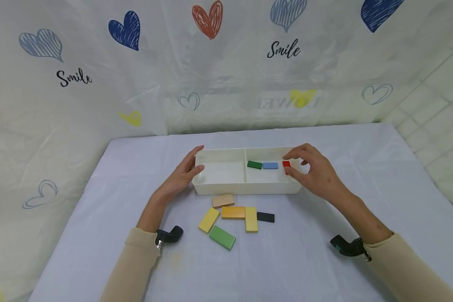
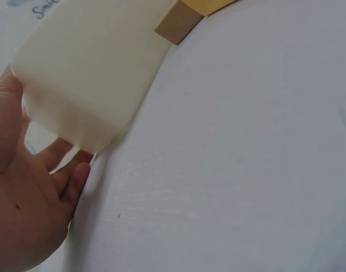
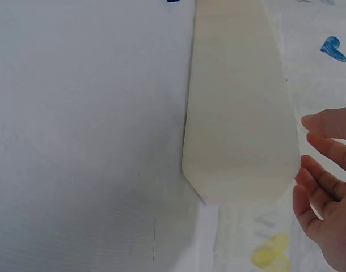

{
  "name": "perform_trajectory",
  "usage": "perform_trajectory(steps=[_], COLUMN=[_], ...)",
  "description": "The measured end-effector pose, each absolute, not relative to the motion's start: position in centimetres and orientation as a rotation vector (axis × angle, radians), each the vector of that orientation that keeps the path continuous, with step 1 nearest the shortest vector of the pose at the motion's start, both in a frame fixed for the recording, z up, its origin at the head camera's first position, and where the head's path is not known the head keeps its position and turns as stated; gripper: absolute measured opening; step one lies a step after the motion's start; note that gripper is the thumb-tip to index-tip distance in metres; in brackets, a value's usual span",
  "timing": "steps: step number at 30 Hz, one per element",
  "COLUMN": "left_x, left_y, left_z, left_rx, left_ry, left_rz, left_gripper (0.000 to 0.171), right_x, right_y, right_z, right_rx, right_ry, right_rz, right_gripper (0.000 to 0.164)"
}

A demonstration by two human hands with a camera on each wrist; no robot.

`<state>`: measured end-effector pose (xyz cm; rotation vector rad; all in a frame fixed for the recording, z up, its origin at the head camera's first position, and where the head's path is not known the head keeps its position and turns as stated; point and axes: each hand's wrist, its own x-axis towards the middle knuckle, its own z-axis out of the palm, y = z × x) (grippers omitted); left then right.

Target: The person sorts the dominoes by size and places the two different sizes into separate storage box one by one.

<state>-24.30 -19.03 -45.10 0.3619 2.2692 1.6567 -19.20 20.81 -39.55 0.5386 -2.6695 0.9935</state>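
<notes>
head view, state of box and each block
Box: upright, open
Dark green block: in box
Blue block: in box
Red block: at right hand, grip unclear
Tan block: on table
Orange block: on table
Yellow blocks: on table
Light green block: on table
Black block: on table

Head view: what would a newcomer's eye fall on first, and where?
Probably the red block, vivid at the right end of the white divided tray, by the right hand. Next, perhaps, the dark blue heart high on the left of the backdrop, and the light green block lying in front of the tray.
</notes>
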Motion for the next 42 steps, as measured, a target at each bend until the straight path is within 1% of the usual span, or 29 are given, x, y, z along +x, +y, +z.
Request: perform_trajectory(steps=[33,42], left_x=[-23.9,-24.0], left_y=[-19.2,-19.2], left_z=[-45.5,-45.4], left_rx=[0.406,0.405], left_ry=[2.283,2.275], left_rz=[1.654,1.655], left_gripper=[0.065,0.065], right_x=[-17.1,-16.6], right_y=[19.5,19.4], right_z=[-39.6,-39.6], right_rx=[0.601,0.629], right_ry=[-2.640,-2.629], right_rz=[1.039,1.037], right_gripper=[0.024,0.028])
